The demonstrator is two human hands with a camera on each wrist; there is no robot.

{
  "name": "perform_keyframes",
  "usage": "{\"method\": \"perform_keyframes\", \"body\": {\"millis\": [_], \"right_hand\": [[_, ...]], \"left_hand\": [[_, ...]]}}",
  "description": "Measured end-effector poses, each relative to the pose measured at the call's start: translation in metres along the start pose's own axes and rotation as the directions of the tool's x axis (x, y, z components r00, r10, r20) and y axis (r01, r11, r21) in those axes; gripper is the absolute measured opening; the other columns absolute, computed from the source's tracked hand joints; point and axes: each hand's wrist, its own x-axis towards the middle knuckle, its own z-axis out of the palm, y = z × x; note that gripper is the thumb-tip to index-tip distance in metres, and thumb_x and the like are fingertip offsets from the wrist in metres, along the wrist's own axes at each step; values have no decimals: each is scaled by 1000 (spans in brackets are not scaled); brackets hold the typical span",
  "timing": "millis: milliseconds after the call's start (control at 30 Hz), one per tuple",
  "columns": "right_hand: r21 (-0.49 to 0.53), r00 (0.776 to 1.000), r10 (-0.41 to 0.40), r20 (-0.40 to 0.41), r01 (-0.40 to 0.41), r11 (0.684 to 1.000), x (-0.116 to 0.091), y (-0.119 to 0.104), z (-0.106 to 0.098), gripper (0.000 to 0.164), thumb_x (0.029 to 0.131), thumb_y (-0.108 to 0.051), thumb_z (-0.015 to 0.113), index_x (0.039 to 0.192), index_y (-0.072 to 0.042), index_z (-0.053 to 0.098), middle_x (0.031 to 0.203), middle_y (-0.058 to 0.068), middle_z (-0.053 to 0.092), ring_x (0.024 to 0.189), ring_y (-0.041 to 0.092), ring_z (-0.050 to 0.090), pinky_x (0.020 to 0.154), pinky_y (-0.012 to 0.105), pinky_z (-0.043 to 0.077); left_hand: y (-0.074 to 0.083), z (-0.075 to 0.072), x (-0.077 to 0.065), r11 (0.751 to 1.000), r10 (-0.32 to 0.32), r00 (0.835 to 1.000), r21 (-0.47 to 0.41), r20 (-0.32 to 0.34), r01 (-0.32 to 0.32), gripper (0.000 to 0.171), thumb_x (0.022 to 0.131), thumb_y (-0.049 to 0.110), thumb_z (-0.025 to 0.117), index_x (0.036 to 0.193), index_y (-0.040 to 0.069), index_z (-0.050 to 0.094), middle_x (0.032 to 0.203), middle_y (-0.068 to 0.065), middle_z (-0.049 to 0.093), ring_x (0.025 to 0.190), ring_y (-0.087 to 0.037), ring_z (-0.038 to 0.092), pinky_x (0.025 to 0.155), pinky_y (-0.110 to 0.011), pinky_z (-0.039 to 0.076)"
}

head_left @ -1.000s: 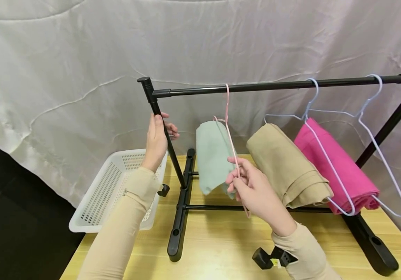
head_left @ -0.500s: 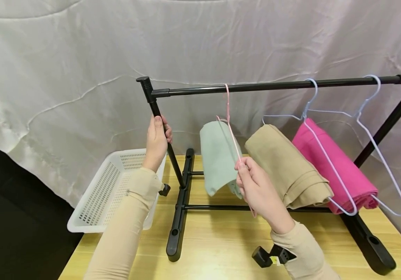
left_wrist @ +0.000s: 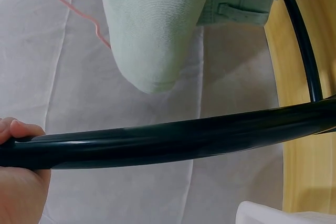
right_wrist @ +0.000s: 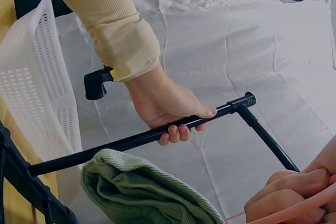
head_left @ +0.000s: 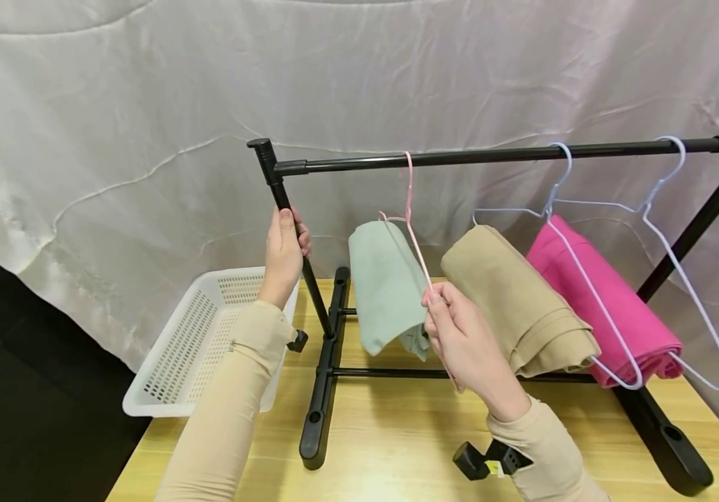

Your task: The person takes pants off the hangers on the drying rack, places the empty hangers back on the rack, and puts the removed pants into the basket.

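My left hand (head_left: 284, 254) grips the left black post (head_left: 318, 300) of the clothes rack, fingers curled round it below the top joint. With the thumb and fingers of my right hand (head_left: 462, 335) I pinch the sloping side of a pink hanger (head_left: 419, 254), whose hook sits over the top bar (head_left: 478, 157). Folded pale green trousers (head_left: 384, 286) hang over this hanger, left of my right hand; a belt loop shows in the left wrist view. The right wrist view shows the folded green layers (right_wrist: 142, 192) end-on, below the post.
Folded khaki trousers (head_left: 516, 300) and a bright pink folded garment (head_left: 604, 307) hang on blue hangers (head_left: 654, 188) further right. A white perforated basket (head_left: 177, 348) stands left of the rack on the wooden table (head_left: 390, 446). A pale curtain (head_left: 359, 77) hangs behind.
My left fingers have closed round the post. My right hand has shifted slightly right and tightened its pinch on the pink hanger. The green trousers swung right, then back left.
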Motion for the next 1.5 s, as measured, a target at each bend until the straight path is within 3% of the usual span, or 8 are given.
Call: {"method": "perform_keyframes", "body": {"millis": [233, 633, 1000, 1233, 1500], "right_hand": [[-93, 999, -23, -26, 20, 995, 0, -2, -1, 29, 111, -23, 36, 106, 1, 51, 63, 3, 40, 45, 7, 37, 39, 27, 33], [-62, 998, -66, -23, 64, 996, 3, -5, -3, 32, 111, -25, 35, 106, 3, 50, 62, 3, 36, 44, 7, 34, 37, 27, 30], [-147, 992, -105, -70, 94, 985, 3, -16, -7, 33, 110, -30, 38, 104, -1, 54, 59, 1, 39, 43, 8, 36, 38, 27, 32], [-129, 992, -110, -66, 101, 987, 0, -22, -10, 33, 110, -30, 38, 105, -1, 54, 60, 2, 38, 44, 9, 36, 37, 27, 30], [-156, 991, -111, -81, 97, 983, -6, -23, -13, 33, 110, -32, 38, 105, -4, 55, 59, 2, 40, 41, 11, 36, 38, 29, 33]], "left_hand": [[-1, 1, -1, 1000, 30, 1000, 6, -8, -29, 38, 105, 55, 24, 100, 22, 42, 66, -2, 40, 52, -15, 40, 51, -27, 40], [-1, -1, -3, 999, 26, 1000, 24, -1, -26, 40, 104, 58, 24, 100, 22, 41, 67, -4, 39, 54, -19, 39, 52, -28, 40], [3, -1, -2, 1000, 13, 1000, 15, 5, -14, 34, 107, 50, 23, 101, 21, 41, 68, -6, 40, 55, -21, 41, 53, -30, 42], [3, -2, -3, 1000, 13, 1000, 11, 4, -13, 34, 107, 50, 24, 100, 21, 41, 67, -7, 40, 54, -20, 41, 53, -29, 42], [5, -1, -1, 1000, -14, 1000, 17, 14, 14, 29, 110, 35, 20, 99, 18, 41, 68, -12, 40, 55, -23, 42, 53, -30, 44]]}}
